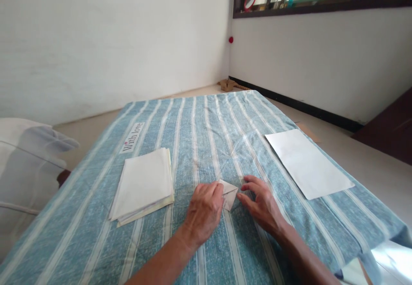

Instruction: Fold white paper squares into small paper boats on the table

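Note:
A small folded piece of white paper (229, 194) lies on the striped blue cloth, with crease lines on its face. My left hand (206, 203) is closed on its left side, and the fingers cover that part of the paper. To the right, my right hand (260, 201) has its thumb and fingers apart, with the thumb tip close to the paper's right corner. Nothing shows between the right fingers.
A stack of white and pale yellow sheets (144, 182) lies to the left. One white sheet (305, 162) rests near the right edge. Blue striped cloth (180, 134) covers the table. White sheer fabric (28, 169) stands at the far left.

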Tool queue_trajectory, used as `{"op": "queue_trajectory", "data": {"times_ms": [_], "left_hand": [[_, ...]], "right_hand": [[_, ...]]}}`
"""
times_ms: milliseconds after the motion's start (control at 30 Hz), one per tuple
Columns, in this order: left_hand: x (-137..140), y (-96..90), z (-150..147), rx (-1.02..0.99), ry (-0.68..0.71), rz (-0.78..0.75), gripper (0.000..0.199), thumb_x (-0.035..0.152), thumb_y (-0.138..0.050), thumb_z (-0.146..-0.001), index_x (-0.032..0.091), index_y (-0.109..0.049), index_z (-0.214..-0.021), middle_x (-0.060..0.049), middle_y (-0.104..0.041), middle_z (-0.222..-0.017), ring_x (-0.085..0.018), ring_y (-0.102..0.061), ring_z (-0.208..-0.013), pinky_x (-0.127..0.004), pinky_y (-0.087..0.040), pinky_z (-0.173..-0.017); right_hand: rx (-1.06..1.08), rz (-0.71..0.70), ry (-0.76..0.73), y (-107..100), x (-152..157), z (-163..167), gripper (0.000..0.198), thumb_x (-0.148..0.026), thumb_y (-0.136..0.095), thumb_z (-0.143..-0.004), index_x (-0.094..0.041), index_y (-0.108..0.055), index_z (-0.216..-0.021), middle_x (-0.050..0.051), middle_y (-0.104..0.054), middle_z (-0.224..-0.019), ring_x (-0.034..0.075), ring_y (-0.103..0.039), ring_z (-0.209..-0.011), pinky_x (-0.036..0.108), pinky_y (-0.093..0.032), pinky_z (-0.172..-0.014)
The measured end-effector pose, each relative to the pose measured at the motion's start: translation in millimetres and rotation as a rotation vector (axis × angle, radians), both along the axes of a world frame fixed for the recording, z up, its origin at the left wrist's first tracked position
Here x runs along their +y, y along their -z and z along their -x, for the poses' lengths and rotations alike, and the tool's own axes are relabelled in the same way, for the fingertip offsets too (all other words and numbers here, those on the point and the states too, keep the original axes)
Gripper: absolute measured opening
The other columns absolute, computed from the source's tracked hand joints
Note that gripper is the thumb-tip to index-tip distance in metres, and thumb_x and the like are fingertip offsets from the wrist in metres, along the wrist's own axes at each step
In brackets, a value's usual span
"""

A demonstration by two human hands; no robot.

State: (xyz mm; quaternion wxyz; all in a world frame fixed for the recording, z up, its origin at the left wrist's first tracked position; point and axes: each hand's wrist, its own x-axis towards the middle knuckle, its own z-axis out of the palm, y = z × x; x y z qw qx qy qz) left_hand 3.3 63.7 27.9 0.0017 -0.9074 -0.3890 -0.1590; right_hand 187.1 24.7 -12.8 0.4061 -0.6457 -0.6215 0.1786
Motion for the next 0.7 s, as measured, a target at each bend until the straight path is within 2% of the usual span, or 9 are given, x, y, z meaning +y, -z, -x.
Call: {"op": "queue_trajectory", "data": {"times_ms": [133,300,400,533,600,700], "left_hand": [[7.8,-6.8,-11.2,0.125,0.032,-0.043,0.016,0.005,-0.046,-0.083,0.018,-0.056,-0.08,-0.006,-0.062,-0.078,-0.024,-0.059,-0.076,-0.039,-0.049,-0.071],[8.8,-5.6,-12.5,0.075,0.058,-0.054,0.024,0.0,-0.043,-0.083,0.018,-0.055,-0.072,-0.005,-0.059,-0.072,-0.022,-0.057,-0.07,-0.035,-0.048,-0.067],[7.9,-3.6,-9.3,-0.042,0.023,-0.024,0.025,0.003,-0.043,-0.085,0.018,-0.054,-0.07,-0.004,-0.058,-0.068,-0.021,-0.057,-0.067,-0.032,-0.047,-0.065],[4.8,-1.8,-5.0,-0.287,-0.102,0.049,0.029,0.018,-0.042,-0.092,0.019,-0.053,-0.065,-0.001,-0.054,-0.062,-0.017,-0.055,-0.059,-0.028,-0.046,-0.061],[1.3,-1.1,-3.5,-0.434,-0.187,0.101,0.031,0.021,-0.04,-0.092,0.019,-0.054,-0.064,-0.001,-0.056,-0.062,-0.016,-0.055,-0.059,-0.027,-0.046,-0.061],[-6.3,1.0,-4.8,-0.655,-0.318,0.221,0.027,0.026,-0.041,-0.09,0.017,-0.061,-0.075,-0.002,-0.062,-0.065,-0.016,-0.06,-0.06,-0.027,-0.048,-0.06]], "right_hand": [[-0.07,-0.079,0.065,6.8,-12.5,11.4,0.014,-0.033,-0.066,-0.08,-0.024,-0.069,-0.09,0.01,-0.063,-0.117,0.032,-0.054,-0.116,0.054,-0.042,-0.1],[-0.137,-0.097,0.078,6.4,-16.5,19.1,0.014,-0.032,-0.069,-0.079,-0.023,-0.069,-0.089,0.012,-0.063,-0.115,0.035,-0.054,-0.116,0.055,-0.042,-0.099],[-0.156,-0.089,0.097,1.7,-17.4,26.7,0.019,-0.036,-0.07,-0.079,-0.021,-0.068,-0.089,0.014,-0.063,-0.114,0.037,-0.054,-0.114,0.058,-0.042,-0.097],[-0.089,-0.091,0.097,-8.8,-16.6,42.9,0.034,-0.047,-0.071,-0.077,-0.02,-0.066,-0.097,0.014,-0.064,-0.109,0.035,-0.058,-0.104,0.054,-0.046,-0.091],[-0.03,-0.108,0.068,-14.8,-15.7,51.1,0.034,-0.046,-0.068,-0.08,-0.02,-0.063,-0.102,0.012,-0.065,-0.104,0.031,-0.06,-0.098,0.049,-0.049,-0.087],[0.008,-0.183,0.006,-21.4,-14.7,60.0,0.025,-0.035,-0.061,-0.087,-0.021,-0.058,-0.107,0.01,-0.065,-0.102,0.026,-0.062,-0.094,0.041,-0.052,-0.082]]}}
